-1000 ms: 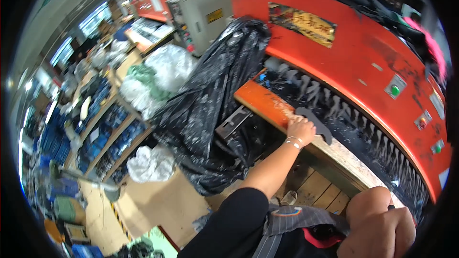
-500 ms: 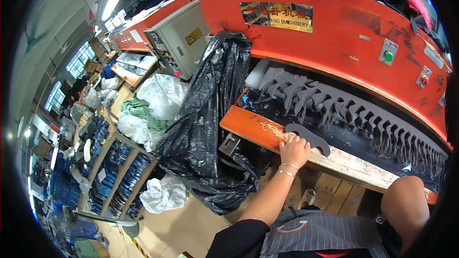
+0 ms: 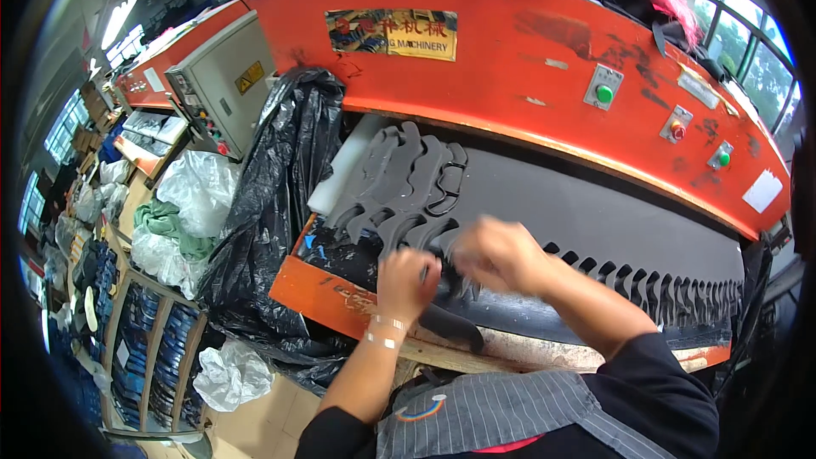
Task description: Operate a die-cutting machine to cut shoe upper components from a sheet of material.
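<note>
Crowding the tabletop's (image 3: pixel 340 293) left edge is a black bag (image 3: pixel 276 204). Both hands, left hand (image 3: pixel 406 282) and blurred right hand (image 3: pixel 501 257), close on dark cut pieces (image 3: pixel 408 183) (flat, curved); right grip unclear.

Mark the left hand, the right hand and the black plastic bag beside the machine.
left hand (image 3: pixel 406 282): head view, back of the hand.
right hand (image 3: pixel 497 253): head view, blurred back of the hand.
black plastic bag (image 3: pixel 272 204): head view, middle of its crumpled side.
</note>
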Demonstrator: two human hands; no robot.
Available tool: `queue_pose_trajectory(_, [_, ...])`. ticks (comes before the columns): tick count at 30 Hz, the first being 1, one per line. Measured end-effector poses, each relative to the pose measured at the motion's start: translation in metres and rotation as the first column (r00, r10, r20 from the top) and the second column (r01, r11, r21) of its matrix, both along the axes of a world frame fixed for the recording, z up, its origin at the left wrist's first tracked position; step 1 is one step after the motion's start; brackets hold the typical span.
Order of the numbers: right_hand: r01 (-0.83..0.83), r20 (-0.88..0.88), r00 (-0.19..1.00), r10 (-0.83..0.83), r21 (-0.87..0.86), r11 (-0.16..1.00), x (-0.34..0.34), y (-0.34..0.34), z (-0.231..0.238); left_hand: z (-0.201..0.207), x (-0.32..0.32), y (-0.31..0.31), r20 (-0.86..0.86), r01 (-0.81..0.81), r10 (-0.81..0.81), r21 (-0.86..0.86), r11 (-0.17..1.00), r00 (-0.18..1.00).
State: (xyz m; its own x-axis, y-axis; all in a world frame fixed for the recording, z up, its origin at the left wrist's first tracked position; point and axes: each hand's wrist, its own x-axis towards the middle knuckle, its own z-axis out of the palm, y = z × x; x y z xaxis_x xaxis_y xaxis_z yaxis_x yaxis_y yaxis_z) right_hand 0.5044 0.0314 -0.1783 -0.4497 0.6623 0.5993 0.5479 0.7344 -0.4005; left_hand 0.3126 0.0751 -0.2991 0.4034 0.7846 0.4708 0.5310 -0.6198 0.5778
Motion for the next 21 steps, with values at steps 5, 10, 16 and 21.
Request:
queue_pose_trajectory(5, [0.531, 0.355, 0.832, -0.426, -0.291, 0.796, 0.011, 0.122, -0.074, -0.003, 0.035, 0.082, -0.144, -0.082, 0.106, 0.164, 0.983, 0.984])
queue_pose_trajectory(10, [0.681, 0.792, 0.610, 0.031, -0.545, 0.489, -0.012, 0.181, -0.034, -0.005, 0.012, 0.112, -0.206, 0.166, -0.147, 0.081, 0.983, 0.967])
queue_pose_trajectory(16, [0.696, 0.710, 0.700, -0.072, -0.657, 0.290, 0.012, 0.198, -0.063, 0.023, 0.033, 0.121, 0.193, 0.198, -0.149, -0.270, 0.942, 0.970])
queue_pose_trajectory(21, [0.007, -0.287, 0.846, -0.449, -0.837, 0.548, 0.069, 0.173, -0.069, -0.021, 0.038, 0.116, -0.121, 0.273, -0.279, -0.058, 0.960, 0.953])
